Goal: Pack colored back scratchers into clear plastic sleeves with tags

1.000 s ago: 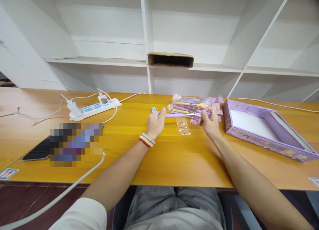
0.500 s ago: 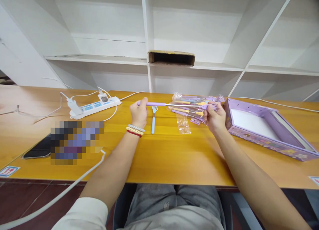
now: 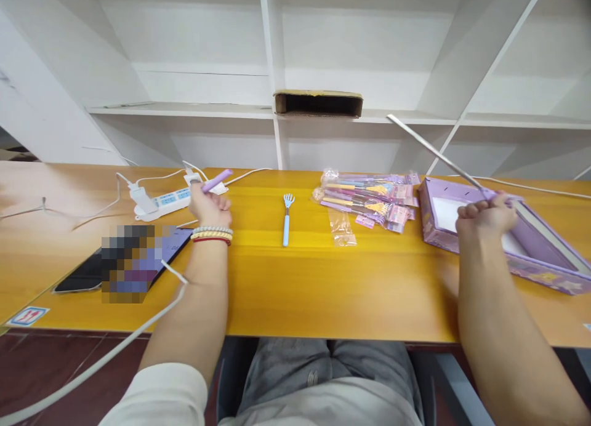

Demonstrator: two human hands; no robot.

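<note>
A: Left hand (image 3: 210, 209)?
B: One. Fingers (image 3: 224, 210) curled round a purple handle (image 3: 219, 180), held slanting, before the white power strip (image 3: 168, 202) in view. Three bands (image 3: 212, 233) at the wrist: grey, yellow, red.
A: Right hand (image 3: 486, 218)?
B: One. Fingers folded tight about the lower end of a slim silver rod (image 3: 434, 151), its bare tip aimed up and leftward. Behind it, a purple box (image 3: 443, 239); whether hand and box touch, cannot tell.
A: On the counter (image 3: 323, 290), between the hands?
B: Blue hand-shaped scratcher (image 3: 286, 226), one, lying flat, prongs to the far side. Wrapped scratchers (image 3: 369, 192), one heap, to its right. Clear wrapper (image 3: 341, 229), one, just beside that heap.
A: Shelf (image 3: 184, 109)?
B: Cardboard box (image 3: 318, 94), one, hollow side facing forward.
</note>
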